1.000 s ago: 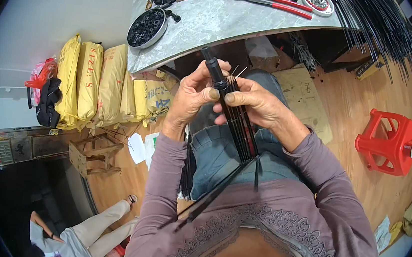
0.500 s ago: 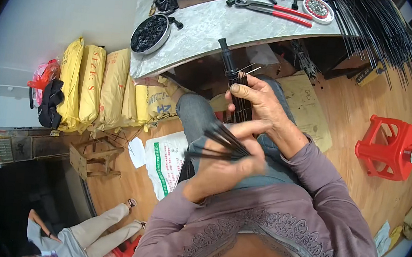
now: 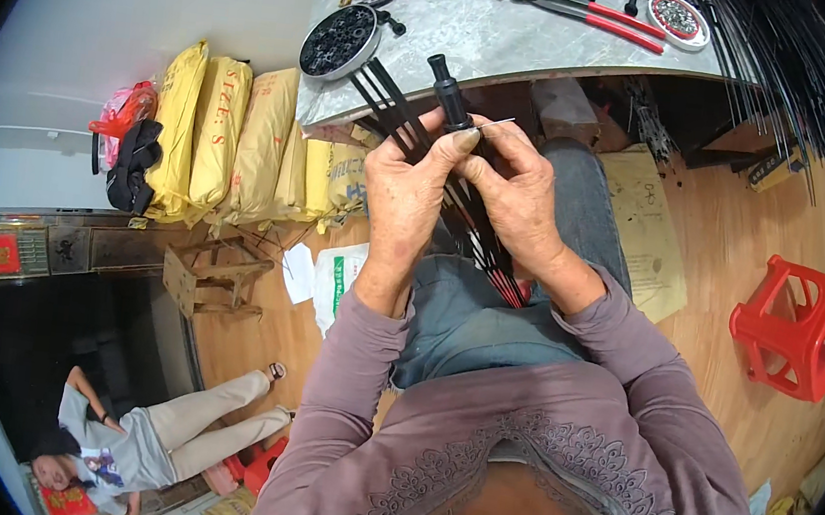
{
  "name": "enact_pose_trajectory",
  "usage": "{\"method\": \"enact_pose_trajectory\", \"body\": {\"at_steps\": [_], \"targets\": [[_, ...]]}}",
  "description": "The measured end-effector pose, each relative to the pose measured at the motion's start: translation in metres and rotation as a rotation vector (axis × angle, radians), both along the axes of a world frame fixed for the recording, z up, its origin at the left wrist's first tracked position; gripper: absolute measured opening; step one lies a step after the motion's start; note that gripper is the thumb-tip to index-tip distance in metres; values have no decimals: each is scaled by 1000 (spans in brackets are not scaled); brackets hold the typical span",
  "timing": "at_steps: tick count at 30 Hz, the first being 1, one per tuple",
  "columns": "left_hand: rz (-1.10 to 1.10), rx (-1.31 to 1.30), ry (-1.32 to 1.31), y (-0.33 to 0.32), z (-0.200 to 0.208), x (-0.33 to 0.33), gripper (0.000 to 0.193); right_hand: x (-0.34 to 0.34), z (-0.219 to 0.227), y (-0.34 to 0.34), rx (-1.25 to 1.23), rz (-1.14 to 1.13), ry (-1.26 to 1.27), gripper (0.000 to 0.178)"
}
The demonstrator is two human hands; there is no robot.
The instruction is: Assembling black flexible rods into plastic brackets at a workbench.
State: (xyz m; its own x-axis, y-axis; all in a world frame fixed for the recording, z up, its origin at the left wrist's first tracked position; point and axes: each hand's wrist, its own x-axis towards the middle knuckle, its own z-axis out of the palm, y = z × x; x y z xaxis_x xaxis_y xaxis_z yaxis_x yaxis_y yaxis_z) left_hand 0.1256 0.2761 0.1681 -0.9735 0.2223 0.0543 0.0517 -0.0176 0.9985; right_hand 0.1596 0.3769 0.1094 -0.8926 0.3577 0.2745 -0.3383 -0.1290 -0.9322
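A black tubular plastic hub [image 3: 447, 93], like an umbrella runner, stands tilted up between my hands in front of the table. Thin black rods [image 3: 483, 240] hang below it toward my lap. My left hand [image 3: 404, 191] is closed around more loose black rods [image 3: 387, 92], which stick out up and left past its fingers; its thumb presses at the base of the hub. My right hand [image 3: 519, 203] is closed too, thumb and fingers pinching rods just under the hub. A thin pale wire [image 3: 495, 122] pokes out beside the hub, above the right fingers.
On the marbled table [image 3: 477, 25] are a round dish of small black parts [image 3: 340, 41], red-handled pliers [image 3: 599, 16], a dish of small metal pieces [image 3: 679, 21] and a heap of long rods [image 3: 792, 86]. Yellow sacks [image 3: 215, 131] line the left; a red stool [image 3: 792, 328] stands right. A person [image 3: 142, 440] stands lower left.
My left hand has swung up from near my lap with its rods and now meets my right hand at the hub. The view has shifted, and the table sits higher in it.
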Motion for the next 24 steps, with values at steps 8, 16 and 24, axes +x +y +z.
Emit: {"method": "enact_pose_trajectory", "body": {"at_steps": [8,16,24], "targets": [[6,114,22,2,-11,5,24,11,10,29,387,-114,-151,23],[15,243,53,3,-19,12,25,9,13,44,56,338,-222,25],[35,331,45,-1,-18,19,31,8,13,41,26,456,-196,33]]}}
